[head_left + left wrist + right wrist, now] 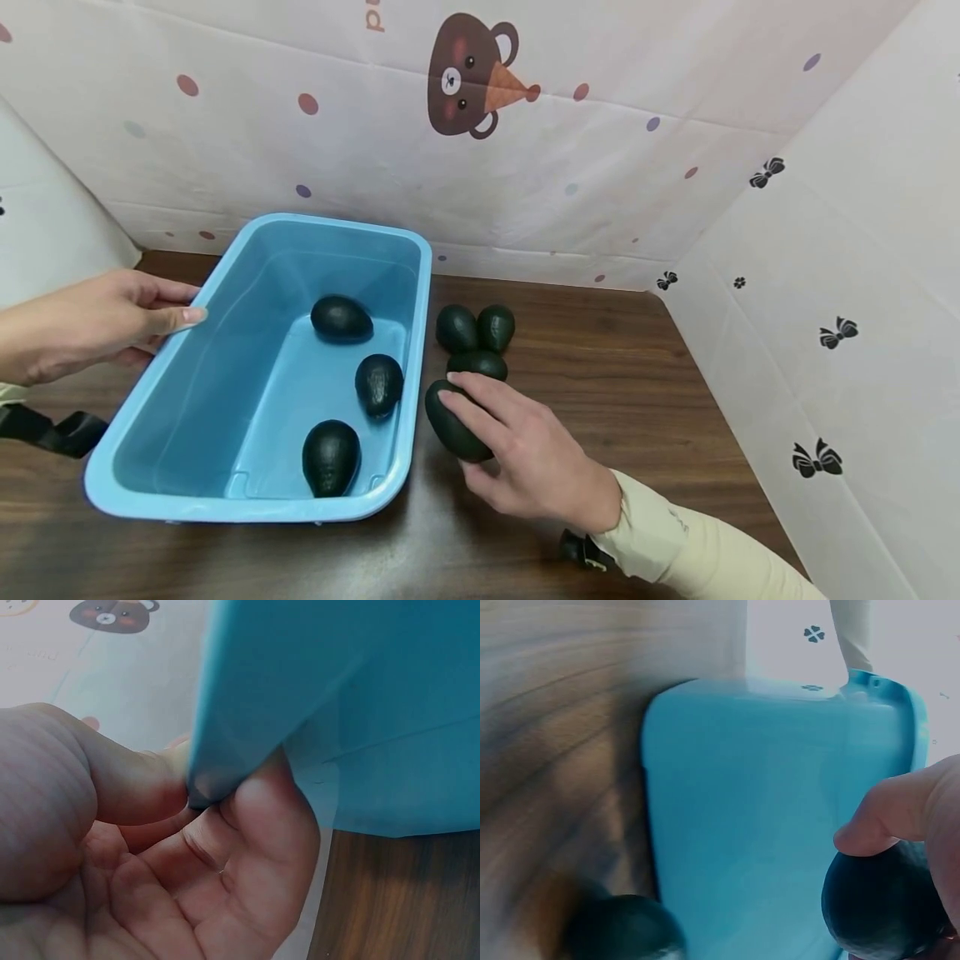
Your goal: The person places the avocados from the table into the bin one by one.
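A light blue plastic tub (264, 504) stands on the table with three dark green avocados inside, one of them an avocado (331, 457) near its front end. My left hand (112, 323) grips the tub's left rim, thumb on top and fingers curled beneath, as the left wrist view confirms with the hand (225, 877) pinching the edge. Just right of the tub, my right hand (525, 442) holds another avocado (452, 423). In the right wrist view this avocado (881, 904) sits under the thumb, beside the tub's outer wall (757, 802).
Three more avocados lie together on the wooden table (592, 367) behind the right hand, including an avocado (496, 327) at the back. A patterned white sheet (360, 142) hangs behind, and another white sheet (847, 275) borders the right side.
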Demonstrator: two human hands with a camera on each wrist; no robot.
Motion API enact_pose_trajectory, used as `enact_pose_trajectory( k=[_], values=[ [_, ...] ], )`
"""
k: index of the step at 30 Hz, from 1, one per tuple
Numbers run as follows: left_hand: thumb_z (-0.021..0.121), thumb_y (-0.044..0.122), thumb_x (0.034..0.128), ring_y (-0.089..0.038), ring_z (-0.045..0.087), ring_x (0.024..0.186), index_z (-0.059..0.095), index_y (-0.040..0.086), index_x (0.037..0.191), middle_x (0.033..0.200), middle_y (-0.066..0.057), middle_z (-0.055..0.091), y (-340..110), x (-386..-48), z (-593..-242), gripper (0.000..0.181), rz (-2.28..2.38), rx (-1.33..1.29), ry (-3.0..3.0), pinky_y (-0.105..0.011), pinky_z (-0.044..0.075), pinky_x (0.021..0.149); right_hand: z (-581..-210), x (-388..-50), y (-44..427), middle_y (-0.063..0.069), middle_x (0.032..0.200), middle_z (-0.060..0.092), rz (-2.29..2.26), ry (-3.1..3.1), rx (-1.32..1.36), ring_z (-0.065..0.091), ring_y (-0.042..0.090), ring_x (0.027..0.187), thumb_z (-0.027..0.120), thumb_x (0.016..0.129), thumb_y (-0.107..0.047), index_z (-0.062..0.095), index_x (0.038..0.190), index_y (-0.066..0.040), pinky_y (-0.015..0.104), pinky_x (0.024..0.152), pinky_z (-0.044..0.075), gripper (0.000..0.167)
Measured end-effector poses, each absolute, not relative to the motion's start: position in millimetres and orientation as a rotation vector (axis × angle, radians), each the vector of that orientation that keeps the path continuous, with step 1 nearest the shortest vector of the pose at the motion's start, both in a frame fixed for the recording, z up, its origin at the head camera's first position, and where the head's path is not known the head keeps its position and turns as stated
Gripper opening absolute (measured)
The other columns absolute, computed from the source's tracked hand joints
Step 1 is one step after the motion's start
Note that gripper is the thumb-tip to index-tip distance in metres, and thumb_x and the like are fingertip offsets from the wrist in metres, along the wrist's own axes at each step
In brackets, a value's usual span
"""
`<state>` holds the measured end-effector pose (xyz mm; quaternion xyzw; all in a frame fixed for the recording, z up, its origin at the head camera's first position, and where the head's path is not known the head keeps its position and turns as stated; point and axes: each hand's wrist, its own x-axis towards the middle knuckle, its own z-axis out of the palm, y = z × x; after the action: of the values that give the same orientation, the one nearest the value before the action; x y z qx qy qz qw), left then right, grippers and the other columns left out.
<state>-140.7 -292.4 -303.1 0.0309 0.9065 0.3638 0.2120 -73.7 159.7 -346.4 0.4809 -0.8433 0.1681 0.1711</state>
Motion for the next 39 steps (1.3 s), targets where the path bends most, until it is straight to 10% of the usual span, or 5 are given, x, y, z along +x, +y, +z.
enact_pose_trajectory(
  k=[30,39],
  values=[
    [0.047,0.031,0.1114,-0.025,0.075,0.085,0.034,-0.011,0.154,0.109,-0.015,0.077,-290.3,-142.2,-303.0,0.062,1.011,0.091,2.520,-0.055,0.065,0.079,-243.0,-84.7,117.1,0.016,0.145,0.061,0.527,-2.256,1.298,0.065,0.026,0.126,0.081,0.084,-0.020,0.061,0.141,-0.003,0.038,0.108,0.057,0.063],
    [0.043,0.030,0.1130,-0.024,0.076,0.087,0.030,-0.014,0.155,0.112,-0.016,0.076,-293.9,-142.4,-302.6,0.062,1.016,0.091,2.504,-0.056,0.065,0.079,-218.4,-94.3,89.0,0.011,0.137,0.065,0.535,-2.226,1.208,0.067,0.019,0.110,0.075,0.085,-0.022,0.061,0.140,-0.003,0.030,0.093,0.062,0.060]
  ],
)
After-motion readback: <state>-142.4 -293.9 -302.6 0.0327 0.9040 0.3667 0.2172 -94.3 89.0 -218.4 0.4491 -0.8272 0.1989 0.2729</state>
